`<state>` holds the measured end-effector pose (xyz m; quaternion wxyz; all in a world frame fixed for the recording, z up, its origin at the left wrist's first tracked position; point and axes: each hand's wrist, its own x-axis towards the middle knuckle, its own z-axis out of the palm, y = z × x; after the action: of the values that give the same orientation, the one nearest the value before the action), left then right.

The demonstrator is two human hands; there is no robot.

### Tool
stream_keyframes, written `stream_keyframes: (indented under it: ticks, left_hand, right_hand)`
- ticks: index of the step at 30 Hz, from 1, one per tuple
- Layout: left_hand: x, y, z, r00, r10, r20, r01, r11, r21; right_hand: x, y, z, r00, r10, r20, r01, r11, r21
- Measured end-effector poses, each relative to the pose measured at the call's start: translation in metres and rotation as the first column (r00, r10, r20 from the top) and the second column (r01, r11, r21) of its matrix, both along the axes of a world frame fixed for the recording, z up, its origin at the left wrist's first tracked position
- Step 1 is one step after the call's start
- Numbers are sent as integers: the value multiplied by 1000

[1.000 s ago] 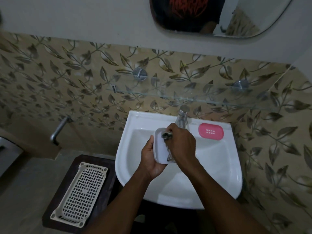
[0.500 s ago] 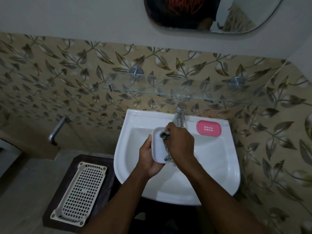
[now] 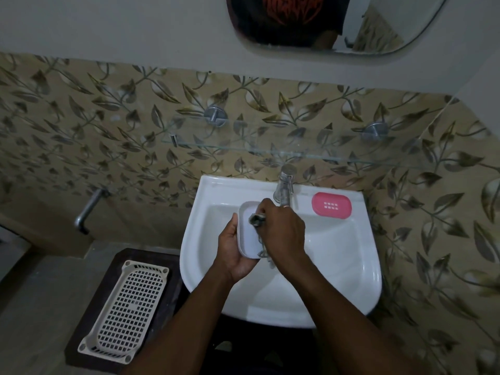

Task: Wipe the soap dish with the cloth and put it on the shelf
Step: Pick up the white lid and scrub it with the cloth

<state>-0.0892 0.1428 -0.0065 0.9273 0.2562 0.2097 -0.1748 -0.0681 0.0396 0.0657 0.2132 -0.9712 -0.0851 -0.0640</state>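
Note:
Over the white sink my left hand holds a white soap dish from below and from the left, tilted up on its long side. My right hand is closed on a grey cloth bunched against the inside of the dish. A strand of the cloth hangs down past the dish's lower edge. A glass shelf runs along the tiled wall above the tap, held by two round metal brackets.
A pink perforated soap tray lies on the sink rim at the right of the chrome tap. A cream plastic basket rests on a dark stool at the lower left. A metal pipe juts from the left wall. A mirror hangs above.
My right hand has kept the cloth on the dish with only a slight shift. The view has tilted down a little; both hands stay over the sink.

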Motion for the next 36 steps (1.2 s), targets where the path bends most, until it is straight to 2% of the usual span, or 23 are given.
stream_keyframes:
  ticks: [2,4,7,11,15,18,20,22,24,25,27,29,30,33,35,36]
  left_hand:
    - [0,0,0,1000,9,-3,-9,1000,-9]
    - [1,3,-4,1000,14,4,-14,999,-33]
    - [3,9,-6,999,34,3,-34,998,-61]
    - [3,4,-2,999,18,34,-17,999,-28]
    - [3,-1,2,1000,-10,18,9,1000,23]
    - [4,-3,1,1000,-4,0,4,999,37]
    - [5,2,2,1000,2,3,-2,1000,4]
    - [7,7,4,1000,9,1,-9,1000,13]
    - [7,7,7,1000,-6,-6,6,999,33]
    - [7,5,9,1000,-10,-11,11,999,42]
    - [8,2,14,1000,-9,-14,10,998,70]
    - [10,1,21,1000,-23,0,23,995,102]
    - [10,0,23,999,-36,8,34,992,120]
    - [11,-2,24,998,-67,20,62,983,170]
    - [11,-3,26,997,-73,17,69,981,184]
    - [11,-3,25,998,-63,18,58,980,192]
  right_hand:
    - [-4,8,-2,999,38,-10,-37,997,73]
    - [-10,9,-4,985,130,-111,-118,987,108]
    - [-14,-1,-5,946,200,-254,-196,980,42]
    - [-2,-11,-1,994,50,-96,-59,994,-90]
    - [1,0,-1,999,-41,-4,41,999,-16]
    - [-2,3,-1,997,61,-52,-55,994,96]
    - [-6,0,-1,969,180,-169,-167,982,89]
    - [-9,-3,1,919,246,-307,-252,967,18]
    - [-7,-7,6,904,233,-358,-292,949,-120]
    - [-4,-9,11,919,225,-323,-299,933,-200]
    - [2,-11,22,959,243,-146,-280,895,-347]
    - [5,-10,32,963,259,68,-210,889,-406]
    - [6,-8,33,961,257,101,-191,884,-427]
    - [4,-5,29,965,249,76,-178,845,-505]
    - [-1,-5,29,962,274,19,-226,831,-508]
    - [-4,-5,24,954,292,-63,-282,814,-507]
